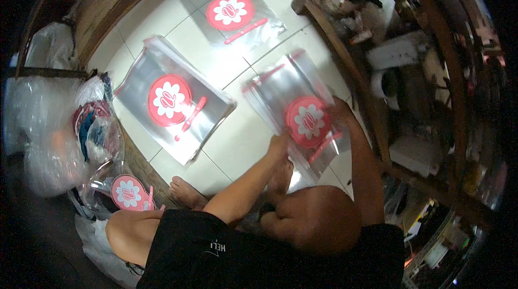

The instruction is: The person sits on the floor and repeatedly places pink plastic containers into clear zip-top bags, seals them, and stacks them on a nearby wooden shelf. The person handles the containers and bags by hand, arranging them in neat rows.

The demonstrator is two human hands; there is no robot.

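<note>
- Bag stack [294,78]: clear plastic bags printed with a pink oval and white flower, between the person's two hands, above the white tiled floor [229,157], right of centre.
- Left hand [279,146]: closed on the left edge of this stack, beside the printed oval.
- Right hand [339,111]: at the right edge; its fingers are dark and blurred, so I cannot tell how tightly they close.
- Second stack [137,87]: on the tiles to the left (same print).
- Single-looking bag [197,6]: flat on the tiles, farther away.
</note>
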